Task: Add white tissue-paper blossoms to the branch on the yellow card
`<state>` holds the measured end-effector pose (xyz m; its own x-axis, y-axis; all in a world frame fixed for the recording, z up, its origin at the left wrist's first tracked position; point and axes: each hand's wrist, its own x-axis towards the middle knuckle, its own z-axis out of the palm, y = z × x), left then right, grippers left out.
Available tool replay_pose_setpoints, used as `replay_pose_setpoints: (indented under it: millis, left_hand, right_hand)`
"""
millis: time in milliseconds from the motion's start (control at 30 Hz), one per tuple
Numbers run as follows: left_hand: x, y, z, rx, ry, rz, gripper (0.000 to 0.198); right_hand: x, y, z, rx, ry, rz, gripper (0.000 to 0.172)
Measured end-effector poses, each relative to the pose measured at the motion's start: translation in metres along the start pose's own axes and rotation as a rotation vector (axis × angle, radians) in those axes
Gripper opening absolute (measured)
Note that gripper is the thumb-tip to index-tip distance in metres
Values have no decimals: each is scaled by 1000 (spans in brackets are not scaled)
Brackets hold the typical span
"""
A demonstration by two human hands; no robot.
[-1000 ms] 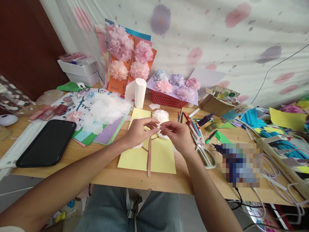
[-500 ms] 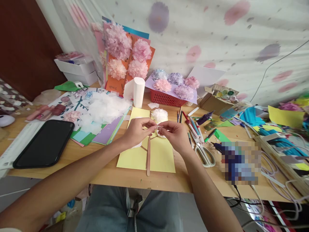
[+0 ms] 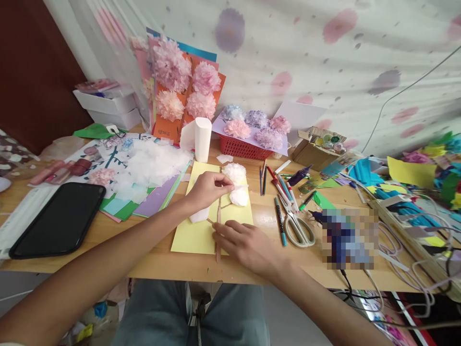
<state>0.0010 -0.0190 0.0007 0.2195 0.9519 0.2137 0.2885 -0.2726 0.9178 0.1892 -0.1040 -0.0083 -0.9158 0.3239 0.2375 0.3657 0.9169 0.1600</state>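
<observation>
The left hand (image 3: pixel 212 190) pinches what looks like a thin white tissue scrap (image 3: pixel 241 186) by two white puffs (image 3: pixel 234 171) on the yellow paper (image 3: pixel 190 238). The right hand (image 3: pixel 248 245), which met it half a second ago, now reaches over the brown stick (image 3: pixel 218 211), loosely outstretched, apparently leaving the scrap to the left. The paper lies on the table (image 3: pixel 158 264).

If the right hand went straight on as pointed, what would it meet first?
Probably the thin brown branch on the yellow paper sheet, then the flat white paper piece; depth is unclear.
</observation>
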Motion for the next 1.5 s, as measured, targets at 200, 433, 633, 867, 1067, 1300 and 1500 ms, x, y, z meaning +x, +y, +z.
replay_pose_setpoints:
  millis: [200,433,633,867,1067,1300,1500]
  left_hand:
    - [37,2,25,101,-116,34,9]
    - [57,-1,40,267,-142,38,9]
    - [59,-10,41,336,-167,-1,11]
    - [59,-16,39,341,-142,4,13]
    - [58,-19,36,307,-156,10,11]
    - [60,-21,35,279,-162,31,13]
    - [60,-22,34,281,-175,31,13]
  right_hand:
    - [-2,3,5,-88,21,-189,20]
    - [-11,2,-8,-9,83,-157,21]
    - [-28,36,-12,434,746,706,13]
    - [-15,74,13,733,932,1010,12]
    - [-13,75,25,796,922,1032,12]
    - [-14,74,28,764,905,1009,11]
    - [-14,73,29,725,895,1016,13]
